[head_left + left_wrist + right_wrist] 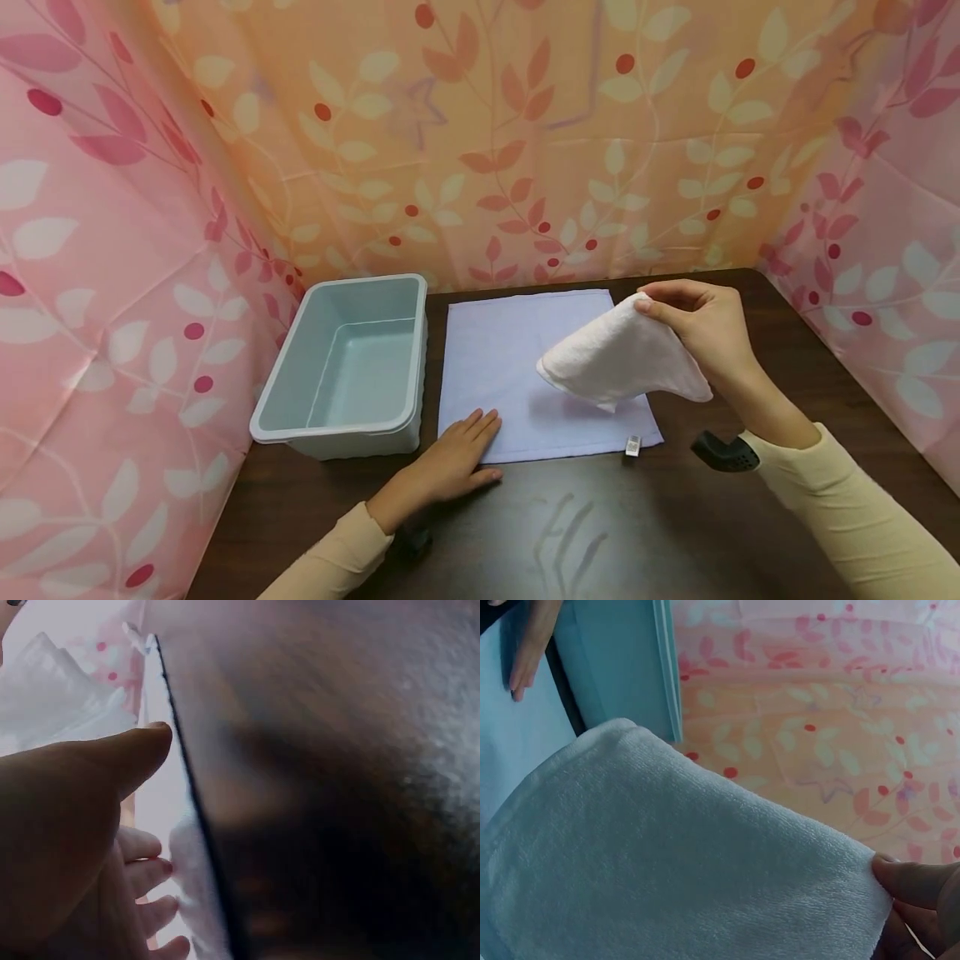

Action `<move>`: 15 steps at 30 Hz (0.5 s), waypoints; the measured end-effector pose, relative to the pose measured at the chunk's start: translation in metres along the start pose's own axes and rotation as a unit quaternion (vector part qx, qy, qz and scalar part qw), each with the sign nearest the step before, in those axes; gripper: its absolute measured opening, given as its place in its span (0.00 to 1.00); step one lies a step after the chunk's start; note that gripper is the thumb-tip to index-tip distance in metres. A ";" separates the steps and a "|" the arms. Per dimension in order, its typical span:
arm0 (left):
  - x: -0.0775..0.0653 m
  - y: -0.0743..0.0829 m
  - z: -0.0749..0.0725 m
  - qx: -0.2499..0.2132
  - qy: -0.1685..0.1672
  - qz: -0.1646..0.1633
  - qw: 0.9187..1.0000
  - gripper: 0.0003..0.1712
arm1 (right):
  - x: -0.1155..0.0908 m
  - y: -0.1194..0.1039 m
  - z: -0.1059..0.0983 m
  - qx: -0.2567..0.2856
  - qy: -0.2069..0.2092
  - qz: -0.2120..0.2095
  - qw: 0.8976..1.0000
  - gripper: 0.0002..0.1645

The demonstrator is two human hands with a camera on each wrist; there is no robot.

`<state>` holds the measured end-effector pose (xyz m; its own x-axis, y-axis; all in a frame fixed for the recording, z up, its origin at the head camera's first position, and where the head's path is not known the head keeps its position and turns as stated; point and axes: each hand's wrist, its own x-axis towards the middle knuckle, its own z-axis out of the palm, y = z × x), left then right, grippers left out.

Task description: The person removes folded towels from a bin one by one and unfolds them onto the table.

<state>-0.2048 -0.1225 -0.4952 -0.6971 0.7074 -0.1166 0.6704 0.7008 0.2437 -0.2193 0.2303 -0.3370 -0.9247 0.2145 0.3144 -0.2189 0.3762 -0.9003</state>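
A white terry cloth [618, 354] hangs folded in the air, its top corner pinched between thumb and fingers of my right hand [708, 325]. In the right wrist view the cloth [682, 847] fills much of the picture, with the thumb [915, 881] on its corner. Below it a pale lavender towel [495, 358] lies flat on the table, a small white tag [633, 446] at its near right corner. My left hand [461, 454] rests with straight fingers on the towel's near left corner, the thumb out over the table.
A grey-blue plastic basin [367, 367] stands left of the towel, with nothing seen in it. The dark wooden table [600, 533] is bounded by a patterned orange curtain [525, 167] behind and pink ones at both sides. Smears mark the tabletop in front.
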 end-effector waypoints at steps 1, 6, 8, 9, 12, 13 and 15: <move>0.000 -0.001 0.001 -0.002 -0.003 -0.001 1.000 0.45 | -0.001 0.000 0.000 0.001 0.001 0.000 1.000 0.21; 0.001 -0.003 0.002 -0.013 -0.016 -0.005 1.000 0.45 | -0.005 0.001 -0.001 0.006 0.007 0.000 1.000 0.20; 0.001 -0.003 0.002 -0.013 -0.017 -0.006 1.000 0.45 | -0.008 0.001 -0.001 0.011 0.006 0.002 1.000 0.20; 0.001 -0.003 0.002 -0.012 -0.017 -0.006 1.000 0.45 | -0.009 0.001 -0.002 0.015 0.006 0.005 1.000 0.20; 0.000 -0.003 0.001 -0.013 -0.020 -0.006 1.000 0.45 | -0.015 0.001 -0.002 0.029 0.006 0.009 1.000 0.20; 0.000 -0.003 0.001 -0.014 -0.021 -0.006 1.000 0.46 | -0.017 0.001 -0.002 0.038 0.006 0.010 0.999 0.20; 0.000 -0.003 0.000 -0.015 -0.021 -0.005 1.000 0.46 | -0.022 0.000 -0.001 0.057 0.007 0.010 0.998 0.19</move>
<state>-0.2069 -0.1243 -0.4964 -0.6924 0.7037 -0.1591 0.6548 0.7056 0.2709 -0.1983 0.2266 -0.3431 -0.9250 0.2340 0.2995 -0.2348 0.2676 -0.9345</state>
